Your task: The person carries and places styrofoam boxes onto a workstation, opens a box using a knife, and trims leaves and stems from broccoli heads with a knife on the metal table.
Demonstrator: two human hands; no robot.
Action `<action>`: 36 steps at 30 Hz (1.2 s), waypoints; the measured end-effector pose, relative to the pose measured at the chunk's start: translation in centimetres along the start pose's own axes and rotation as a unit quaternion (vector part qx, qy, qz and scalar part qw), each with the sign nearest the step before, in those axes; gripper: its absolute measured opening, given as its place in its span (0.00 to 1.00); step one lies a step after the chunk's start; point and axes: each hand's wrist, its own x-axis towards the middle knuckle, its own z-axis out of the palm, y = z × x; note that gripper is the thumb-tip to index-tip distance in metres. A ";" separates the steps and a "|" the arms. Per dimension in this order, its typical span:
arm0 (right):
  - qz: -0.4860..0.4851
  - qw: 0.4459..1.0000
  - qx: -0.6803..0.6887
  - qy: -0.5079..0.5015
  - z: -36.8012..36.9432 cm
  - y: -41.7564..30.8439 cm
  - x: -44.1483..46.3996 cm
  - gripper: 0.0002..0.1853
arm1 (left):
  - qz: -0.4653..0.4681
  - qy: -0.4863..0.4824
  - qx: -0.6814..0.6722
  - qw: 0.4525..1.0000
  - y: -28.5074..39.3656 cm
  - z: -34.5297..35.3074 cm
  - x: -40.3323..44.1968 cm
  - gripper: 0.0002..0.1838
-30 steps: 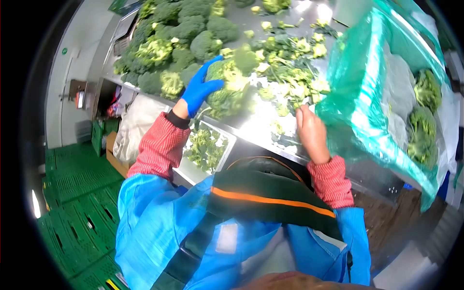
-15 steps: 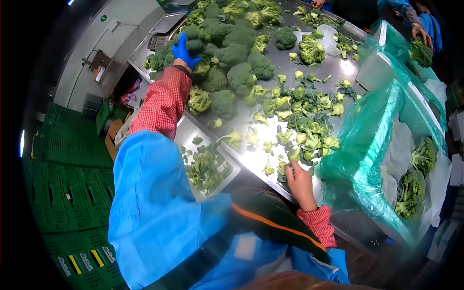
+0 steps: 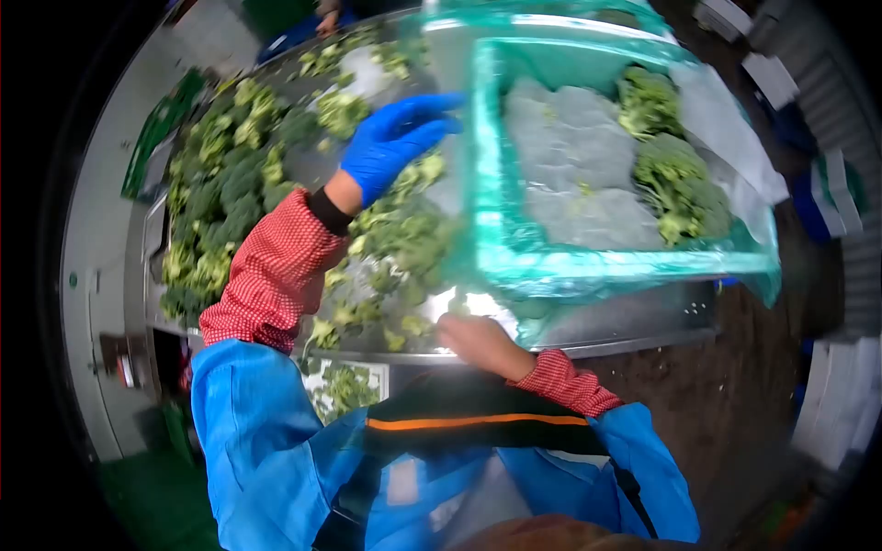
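My left hand, in a blue glove, is raised over the metal table with its fingers stretched toward the box. Nothing shows in it. Below it lie cut broccoli stem pieces and small florets, blurred. My bare right hand is at the table's front edge, its fingers curled and blurred; whatever they hold is hidden. Right of my left hand stands a box lined with green plastic film. White paper lies inside it, with broccoli heads along the right side.
A pile of broccoli covers the table's left part. A white tray of trimmings sits below the front edge. Another person's hand shows at the far side. White boxes stand on the right.
The view has swung right toward the lined box. My left hand has left the broccoli pile and moved across to the box's near side. My right hand stays by the table edge.
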 end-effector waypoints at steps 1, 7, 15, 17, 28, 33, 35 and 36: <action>-0.052 0.998 -0.004 0.035 -0.1 0.8 -0.6 0.12 | -0.012 -0.034 0.005 0.999 0.7 2.5 2.1 0.20; 0.013 0.999 0.023 0.039 -2.8 3.3 -4.4 0.12 | 0.138 -0.118 0.213 0.960 -0.6 14.6 14.2 0.26; 0.082 0.994 0.012 0.078 -6.4 5.3 -7.8 0.11 | 0.322 -0.213 0.420 0.821 -3.2 27.7 21.4 0.31; 0.085 0.993 0.002 0.079 -6.9 5.5 -8.0 0.10 | 0.252 -0.240 0.362 0.865 -4.9 28.1 23.5 0.34; 0.053 0.991 0.003 0.125 -6.3 4.0 -8.6 0.09 | 0.147 -0.192 0.260 0.935 0.3 17.3 18.7 0.39; -0.049 0.992 0.020 0.113 -4.4 1.8 -6.8 0.10 | -0.071 -0.061 -0.042 0.995 4.3 4.7 10.6 0.35; -0.058 0.991 0.043 0.110 -3.9 0.3 -6.0 0.09 | -0.098 -0.021 -0.141 0.985 4.2 0.7 5.2 0.33; -0.070 0.991 0.044 0.104 -3.5 -0.1 -5.4 0.08 | -0.128 0.047 -0.156 0.978 3.2 -1.5 2.0 0.32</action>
